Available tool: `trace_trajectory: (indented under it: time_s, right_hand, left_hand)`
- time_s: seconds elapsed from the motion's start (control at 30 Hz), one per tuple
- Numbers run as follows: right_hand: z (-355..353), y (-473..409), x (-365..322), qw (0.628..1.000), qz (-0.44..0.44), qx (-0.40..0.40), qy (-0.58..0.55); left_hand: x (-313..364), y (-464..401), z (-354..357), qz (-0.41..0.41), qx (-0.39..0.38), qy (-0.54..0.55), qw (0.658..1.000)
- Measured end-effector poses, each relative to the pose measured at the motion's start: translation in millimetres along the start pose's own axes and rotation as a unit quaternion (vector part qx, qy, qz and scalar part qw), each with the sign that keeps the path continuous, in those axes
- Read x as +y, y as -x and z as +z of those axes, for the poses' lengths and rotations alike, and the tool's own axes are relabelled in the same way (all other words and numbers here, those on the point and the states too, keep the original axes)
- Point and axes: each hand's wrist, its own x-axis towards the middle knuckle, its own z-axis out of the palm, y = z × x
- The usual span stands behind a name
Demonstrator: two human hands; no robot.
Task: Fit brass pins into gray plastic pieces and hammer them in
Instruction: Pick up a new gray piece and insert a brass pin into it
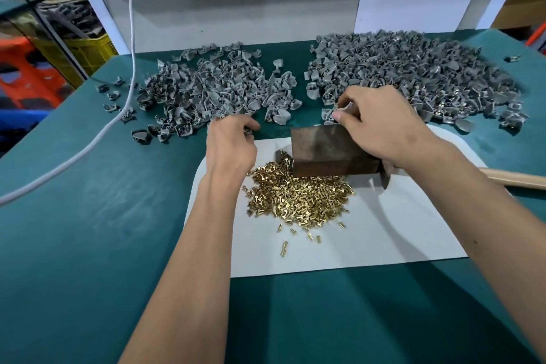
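Note:
A heap of brass pins (298, 195) lies on a white sheet (369, 233) in front of a dark metal block (328, 151). Two piles of gray plastic pieces sit behind: a left pile (212, 89) and a right pile (413, 71). My left hand (230, 142) reaches past the pins to the near edge of the left pile, fingers curled on a small gray plastic piece. My right hand (381, 124) hovers over the block's top, pinching a gray plastic piece (344, 106) between thumb and fingers. A hammer's wooden handle (514, 177) pokes out from under my right forearm.
The green table (88, 216) carries a white cable (97, 133) trailing across its left side. A gray and white back panel (236, 3) stands behind the piles. A few stray gray pieces (110, 94) lie at the far left, with crates beyond the table edge.

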Motion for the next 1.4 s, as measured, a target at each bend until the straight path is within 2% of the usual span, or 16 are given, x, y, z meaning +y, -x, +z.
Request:
trace_trajectory:
  time_s: [0.1, 0.23, 0.37, 0.63, 0.8, 0.9, 1.03, 1.1, 1.2, 1.3, 1.4]
  right_hand:
    - [-0.7, 12.8, -29.5, 0.997, -0.075, 0.010, -0.008]
    - [7.6, 34.2, -81.3, 0.957, -0.255, -0.131, -0.040]
    - [22.2, 36.9, -106.2, 0.938, -0.311, -0.150, -0.019]
    - [53.1, 34.3, -123.3, 0.962, -0.231, -0.133, 0.056]
    - [47.5, 37.8, -121.6, 0.955, -0.258, -0.125, 0.079]
    - [34.0, 36.0, -112.9, 0.961, -0.252, -0.110, -0.004]
    - [17.4, 36.0, -88.2, 0.972, -0.178, -0.089, -0.129]
    - [10.5, 39.0, -68.7, 0.971, -0.138, -0.050, -0.186]
    - [2.5, 40.9, -37.6, 0.969, -0.088, 0.046, -0.226]
    - [3.0, 43.4, -12.9, 0.958, -0.044, 0.108, -0.261]
    - [8.6, 46.2, -3.0, 0.954, -0.023, 0.114, -0.277]
  left_hand:
    - [-2.4, 0.3, -4.7, -0.030, 0.014, 0.037, 0.999]
    - [-2.2, -1.7, -10.0, -0.059, 0.011, 0.111, 0.992]
    - [-2.6, -4.4, -14.7, -0.061, 0.030, 0.136, 0.988]
    - [-2.4, -9.6, -16.7, -0.139, 0.129, 0.146, 0.971]
    - [1.1, -6.7, -17.7, -0.201, 0.107, 0.275, 0.934]
    - [8.2, -4.0, -20.0, -0.206, 0.085, 0.369, 0.902]
    - [24.7, 1.3, -19.2, -0.193, 0.023, 0.465, 0.864]
    - [34.3, 3.9, -15.3, -0.194, -0.017, 0.514, 0.835]
    - [47.4, 8.2, -9.2, -0.174, -0.078, 0.555, 0.810]
    - [58.1, 16.2, -1.7, -0.133, -0.110, 0.562, 0.809]
    - [65.6, 24.8, 4.3, -0.105, -0.110, 0.548, 0.822]
